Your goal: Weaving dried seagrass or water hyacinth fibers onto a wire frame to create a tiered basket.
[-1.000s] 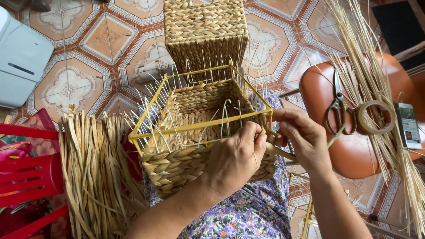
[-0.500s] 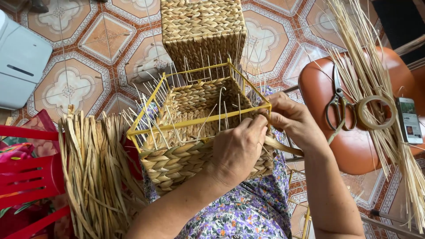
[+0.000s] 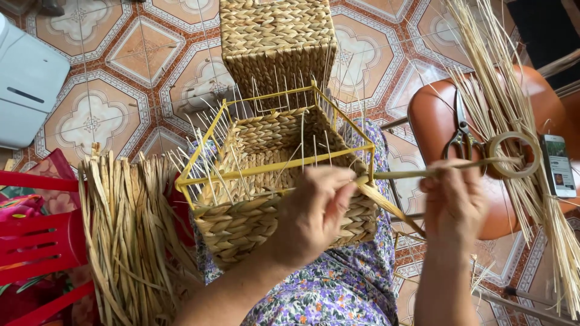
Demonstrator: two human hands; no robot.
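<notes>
A half-woven straw basket [image 3: 241,226] on a yellow wire frame [image 3: 275,166] rests on my lap, over a flowered purple dress. My left hand [image 3: 311,214] presses against the basket's near right corner, fingers pinching a flat straw strand [image 3: 417,173] where it meets the frame. My right hand [image 3: 453,202] has pulled that strand out taut to the right, away from the basket. Thin pale stakes stick up from the woven walls.
A finished woven basket [image 3: 275,39] stands on the tiled floor beyond. A bundle of dried straw [image 3: 130,232] leans at my left beside red plastic furniture [image 3: 36,247]. An orange stool [image 3: 441,115] at right carries scissors [image 3: 462,136], a tape roll [image 3: 513,154], a phone [image 3: 557,166] and long reeds [image 3: 513,102].
My right hand has moved away from the basket corner to the right, drawing the strand out tight. My left hand has stayed at the corner. The view has shifted slightly.
</notes>
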